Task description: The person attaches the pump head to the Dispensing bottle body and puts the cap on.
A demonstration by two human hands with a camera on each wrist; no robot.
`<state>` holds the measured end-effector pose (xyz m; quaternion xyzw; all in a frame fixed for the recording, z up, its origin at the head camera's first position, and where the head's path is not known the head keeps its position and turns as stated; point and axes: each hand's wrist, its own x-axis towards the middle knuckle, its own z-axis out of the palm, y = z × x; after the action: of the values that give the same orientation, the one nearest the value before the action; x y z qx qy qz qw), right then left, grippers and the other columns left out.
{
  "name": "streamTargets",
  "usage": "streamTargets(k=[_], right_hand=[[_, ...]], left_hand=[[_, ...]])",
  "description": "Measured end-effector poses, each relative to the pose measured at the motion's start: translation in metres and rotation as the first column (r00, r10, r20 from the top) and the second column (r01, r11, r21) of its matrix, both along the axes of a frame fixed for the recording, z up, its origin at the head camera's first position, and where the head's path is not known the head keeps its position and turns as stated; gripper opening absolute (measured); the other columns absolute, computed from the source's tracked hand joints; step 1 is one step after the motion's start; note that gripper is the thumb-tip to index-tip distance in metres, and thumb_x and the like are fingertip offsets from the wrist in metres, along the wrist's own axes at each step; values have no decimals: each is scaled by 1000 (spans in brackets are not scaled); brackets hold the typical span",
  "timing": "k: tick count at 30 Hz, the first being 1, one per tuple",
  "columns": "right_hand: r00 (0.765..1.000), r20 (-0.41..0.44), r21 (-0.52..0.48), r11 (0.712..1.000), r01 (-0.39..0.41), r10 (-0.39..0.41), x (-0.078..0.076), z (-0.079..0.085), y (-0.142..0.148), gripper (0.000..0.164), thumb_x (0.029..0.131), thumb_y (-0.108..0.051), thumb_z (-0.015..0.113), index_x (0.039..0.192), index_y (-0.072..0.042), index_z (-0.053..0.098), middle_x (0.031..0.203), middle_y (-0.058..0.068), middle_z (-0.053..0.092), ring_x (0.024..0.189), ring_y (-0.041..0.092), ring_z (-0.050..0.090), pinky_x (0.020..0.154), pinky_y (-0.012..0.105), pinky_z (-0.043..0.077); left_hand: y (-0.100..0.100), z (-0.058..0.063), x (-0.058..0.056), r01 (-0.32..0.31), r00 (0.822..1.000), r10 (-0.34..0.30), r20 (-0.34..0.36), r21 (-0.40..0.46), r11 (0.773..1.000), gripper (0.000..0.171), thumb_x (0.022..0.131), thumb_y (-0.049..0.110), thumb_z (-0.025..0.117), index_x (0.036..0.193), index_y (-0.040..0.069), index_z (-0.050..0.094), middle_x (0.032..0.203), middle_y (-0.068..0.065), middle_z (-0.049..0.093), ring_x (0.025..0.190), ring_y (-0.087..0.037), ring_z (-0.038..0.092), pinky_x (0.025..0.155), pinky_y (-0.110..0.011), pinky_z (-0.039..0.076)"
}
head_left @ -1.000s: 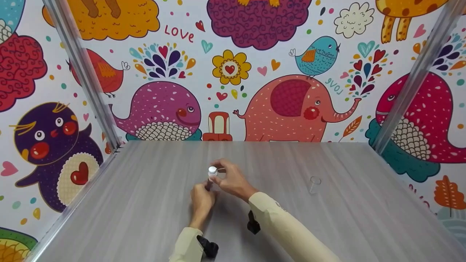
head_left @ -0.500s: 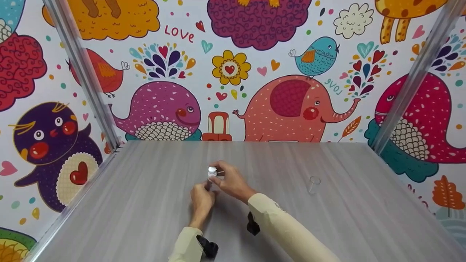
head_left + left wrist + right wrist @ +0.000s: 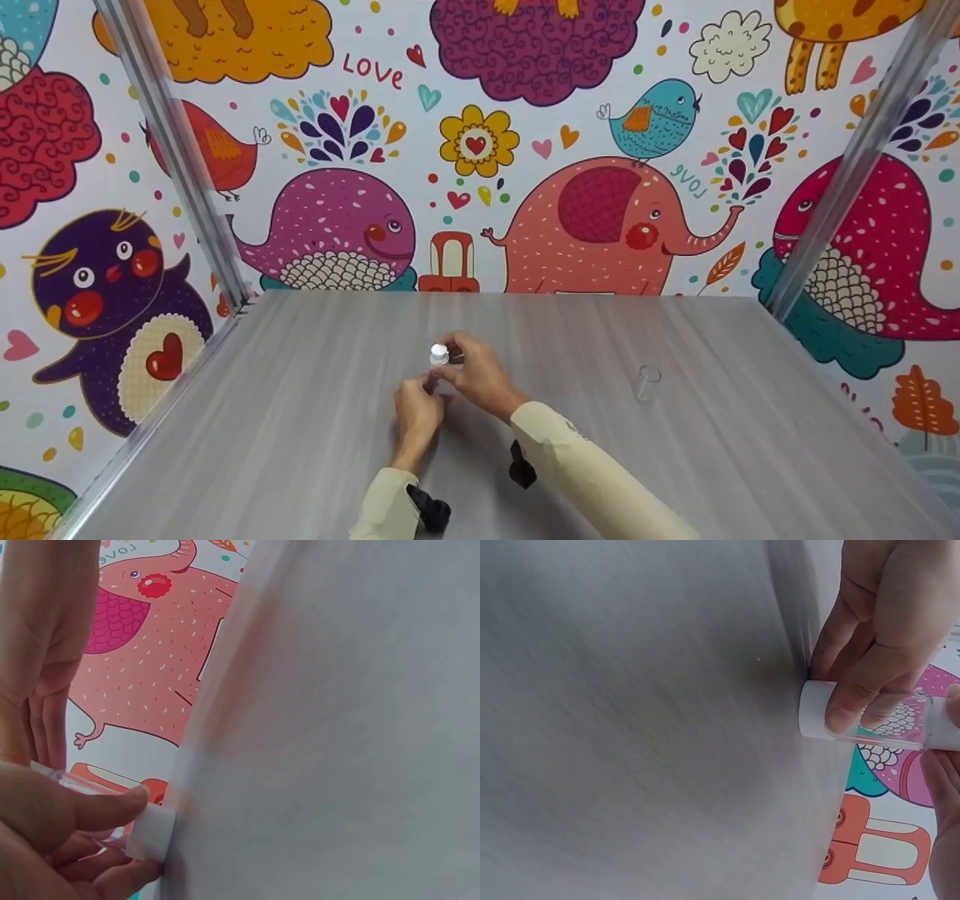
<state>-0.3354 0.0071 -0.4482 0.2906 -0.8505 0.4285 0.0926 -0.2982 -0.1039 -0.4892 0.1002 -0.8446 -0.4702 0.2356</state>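
A small clear bottle [image 3: 892,724] with a white base [image 3: 816,709] and a white cap [image 3: 439,350] stands upright between the two hands. Low down, the left hand [image 3: 418,412] pinches the white base between thumb and fingers, right at the tabletop; the left wrist view shows this left hand [image 3: 75,832] on the white base [image 3: 154,832]. Higher up, the right hand [image 3: 480,375] holds the bottle's white upper part, thumb on the near side and fingers curled behind. Only part of this right hand [image 3: 945,802] shows in the right wrist view.
An empty-looking clear glass [image 3: 649,384] stands on the grey wood-grain table [image 3: 300,420], well to the right of the hands. Metal posts [image 3: 832,165] rise at both back corners, before a wall [image 3: 480,75] printed with cartoon animals.
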Motion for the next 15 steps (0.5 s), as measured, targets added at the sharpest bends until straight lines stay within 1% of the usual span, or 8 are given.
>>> streamTargets(k=[4,7,9,12,15], right_hand=[[1000,26,-11,1000,9,-8,1,1,0,33,88,-12,75,117,-8,61,110,6,68,104,16,69,94,28,55],[998,62,-25,999,19,-17,1,1,0,34,87,-14,76,117,-9,61,110,6,68,105,17,69,94,30,55],[996,88,-31,999,26,-23,1,0,0,37,85,-16,78,118,-9,61,112,6,69,106,18,69,94,32,55],[994,105,-35,999,27,-23,1,-3,0,43,83,-21,80,120,-10,60,115,6,67,110,20,68,97,35,54],[993,115,-50,999,21,-15,2,-6,1,46,85,-27,78,123,-11,59,118,6,66,116,22,65,99,37,53]], left_hand=[[0,-1,-1,-5,1000,5,-17,-13,1000,10,69,-9,70,68,-1,64,59,0,47,60,-20,44,58,-34,36],[1,-1,-2,-9,999,8,-50,-9,1000,9,68,-11,67,67,-3,63,58,0,45,59,-19,42,57,-33,35],[1,-1,-2,-18,998,17,-55,-1,1000,12,67,-11,67,64,-1,61,57,2,42,57,-17,40,55,-31,32],[1,-2,-2,-23,999,24,-42,21,1000,20,66,-11,66,58,4,54,55,4,38,54,-16,36,53,-30,28],[1,-1,-2,-18,1000,19,-18,36,999,25,66,-11,68,57,6,50,55,5,34,55,-17,35,54,-31,28]])
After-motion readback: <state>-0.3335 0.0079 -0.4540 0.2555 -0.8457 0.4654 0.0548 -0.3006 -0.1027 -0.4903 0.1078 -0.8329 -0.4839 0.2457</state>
